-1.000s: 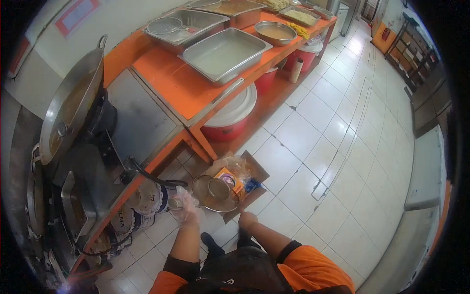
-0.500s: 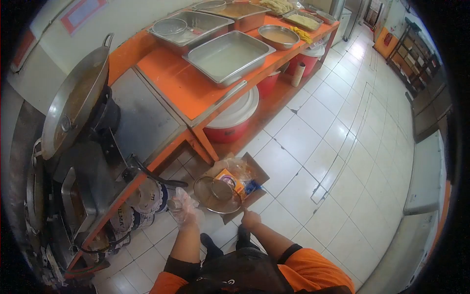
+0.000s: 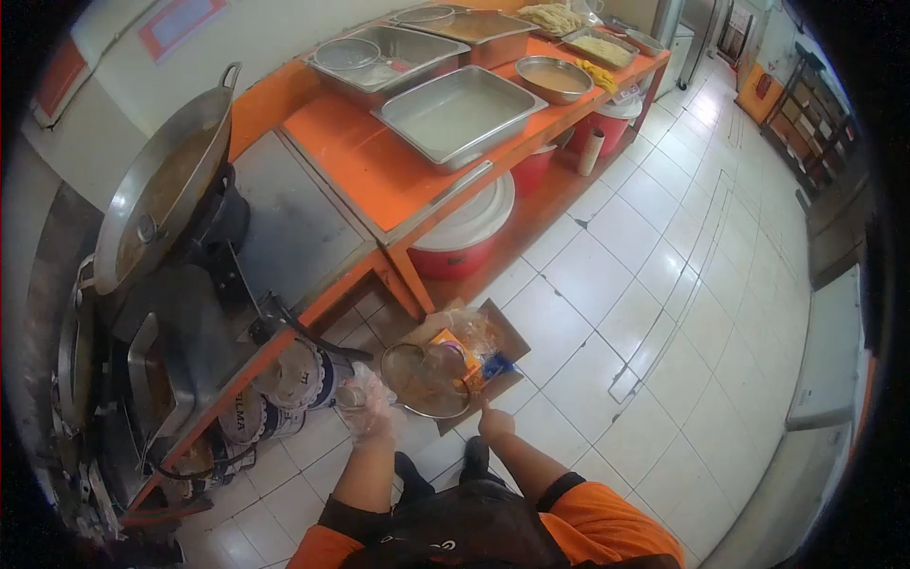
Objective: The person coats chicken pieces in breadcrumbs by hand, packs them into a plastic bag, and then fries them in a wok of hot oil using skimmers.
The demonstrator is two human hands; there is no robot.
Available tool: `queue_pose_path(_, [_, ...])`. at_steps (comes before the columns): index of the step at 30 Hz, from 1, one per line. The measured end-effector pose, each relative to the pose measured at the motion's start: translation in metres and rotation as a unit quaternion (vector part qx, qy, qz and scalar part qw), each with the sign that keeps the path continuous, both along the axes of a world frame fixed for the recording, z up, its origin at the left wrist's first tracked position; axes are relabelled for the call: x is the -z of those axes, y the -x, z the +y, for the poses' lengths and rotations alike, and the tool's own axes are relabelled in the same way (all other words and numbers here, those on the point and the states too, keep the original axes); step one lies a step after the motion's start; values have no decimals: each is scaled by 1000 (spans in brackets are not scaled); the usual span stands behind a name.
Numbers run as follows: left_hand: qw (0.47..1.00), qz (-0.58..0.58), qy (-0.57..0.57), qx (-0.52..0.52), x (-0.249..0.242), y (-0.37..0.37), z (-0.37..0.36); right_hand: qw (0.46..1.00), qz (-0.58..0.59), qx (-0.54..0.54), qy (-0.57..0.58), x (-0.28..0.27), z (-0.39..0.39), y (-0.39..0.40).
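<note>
A round wire-mesh strainer (image 3: 424, 387) hangs over an open cardboard box, its mesh holding brownish residue. My right hand (image 3: 496, 424) is closed round the strainer's short handle at the near right. My left hand (image 3: 368, 406), in a clear plastic glove, is beside the strainer's left rim. Its fingers are curled, and a greyish round thing shows at them that I cannot make out. Inside the cardboard box (image 3: 505, 327) lie an orange-and-white packet (image 3: 455, 353), clear plastic and a blue wrapper (image 3: 497, 366), partly seen behind the strainer.
An orange table (image 3: 332, 156) carries steel trays (image 3: 464, 119) and a steel bowl (image 3: 555, 78). A large wok (image 3: 166, 190) stands at the left above the stove. Labelled buckets (image 3: 289, 375) sit below it. A lidded red tub (image 3: 455, 256) is under the table.
The smaller round shape seen over the strainer's mesh no longer shows clearly. My gloved left hand has turned slightly and sits closer to the strainer. The whole view has shifted a little.
</note>
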State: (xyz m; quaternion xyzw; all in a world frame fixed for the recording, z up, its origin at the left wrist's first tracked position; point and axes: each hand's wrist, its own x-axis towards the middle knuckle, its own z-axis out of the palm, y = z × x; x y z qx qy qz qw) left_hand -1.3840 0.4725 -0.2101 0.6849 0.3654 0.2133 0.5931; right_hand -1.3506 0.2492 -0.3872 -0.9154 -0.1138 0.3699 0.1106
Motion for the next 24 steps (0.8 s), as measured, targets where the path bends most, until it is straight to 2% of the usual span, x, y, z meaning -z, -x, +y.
queue_pose_path(2, [976,-39,-178,117,25,2,8,1000,-8,-19,-2,2,-7,3])
queue_pose_path(4, [908,-62,-361,205,35,13,26,999,-11,-53,10,10,-10,1])
queue_pose_path(6, [841,-72,-536,21,13,2,-8,997,-40,-68,3,32,-15,-6])
queue_pose_path(7, [908,-67,-413,14,18,0,-11,996,-67,-57,-21,17,-17,-6])
queue_pose_path(8, [952,-60,-299,19,25,2,-14,997,-57,-52,-4,-5,-12,-8])
queue_pose_path(9, [982,-51,-183,9,32,4,-16,995,-51,-81,21,3,-10,-8])
queue_pose_path(10, [992,-91,-89,11,27,1,-18,992,-47,-104,48,14,-12,-7])
queue_pose_path(11, [992,-129,5,5,21,-2,-19,987,-47,-136,66,25,-13,-9])
queue_pose_path(12, [971,-220,91,1,0,-2,-29,982,-46,-160,87,30,-10,-11])
queue_pose_path(14, [944,-280,174,-7,-4,-3,-29,988,-41,-126,83,7,-5,-11])
queue_pose_path(15, [953,-251,171,-16,0,-2,-25,990,-39,-105,83,-4,-4,-13])
queue_pose_path(17, [948,-246,201,-10,11,0,-20,980,-32,-168,99,8,-5,-15])
queue_pose_path(18, [934,-271,233,3,-1,2,-18,974,-27,-197,109,14,-7,-16])
queue_pose_path(20, [977,-208,-38,16,8,13,-8,981,-47,-167,82,15,-7,-18])
queue_pose_path(21, [936,-108,-335,20,37,15,8,988,-62,-129,59,13,-11,-19])
queue_pose_path(22, [876,-43,-479,40,40,23,7,993,-61,-95,14,8,-14,-16])
queue_pose_path(23, [788,9,-614,39,45,30,7,996,-48,-73,33,4,-12,-13])
queue_pose_path(24, [772,24,-633,48,20,30,6,994,-48,-84,47,20,-15,-11])
